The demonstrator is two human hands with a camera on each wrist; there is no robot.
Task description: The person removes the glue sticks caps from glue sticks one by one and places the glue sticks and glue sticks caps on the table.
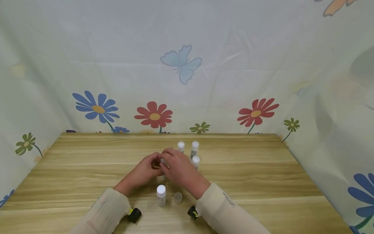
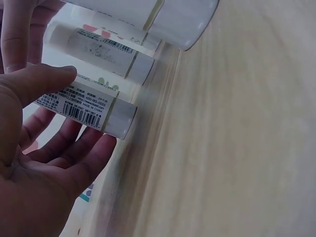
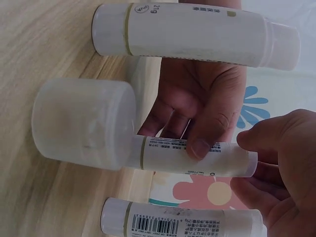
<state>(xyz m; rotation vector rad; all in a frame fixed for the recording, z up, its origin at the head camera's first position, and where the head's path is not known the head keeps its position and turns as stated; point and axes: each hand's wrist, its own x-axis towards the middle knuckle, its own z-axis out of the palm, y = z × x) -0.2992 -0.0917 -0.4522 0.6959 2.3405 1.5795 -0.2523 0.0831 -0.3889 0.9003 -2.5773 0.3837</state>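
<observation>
Tube (image 3: 170, 162), white and labelled, is what I watch between two bare hands, roughly upright above the wooden tabletop (image 1: 248, 182); I cannot tell whether its base touches the wood. The left hand (image 1: 146, 169) clamps the tube's body, thumb across the printed label and fingers on the other side. The right hand (image 1: 181, 169) pinches the ridged top end between thumb and finger. From my head view the hands mostly hide this tube.

Just beyond the right hand I count three more white tubes, upright: a back-left tube (image 1: 181, 146), a back-right tube (image 1: 194, 149) and a closer tube (image 1: 196, 161). Nearer me, between the forearms, stands a front tube (image 1: 161, 195), with a translucent cup (image 1: 177, 198) just to its right. Cream sleeves (image 1: 103, 209) cover both forearms, and a flowered cloth (image 1: 222, 91) hangs behind the table.
</observation>
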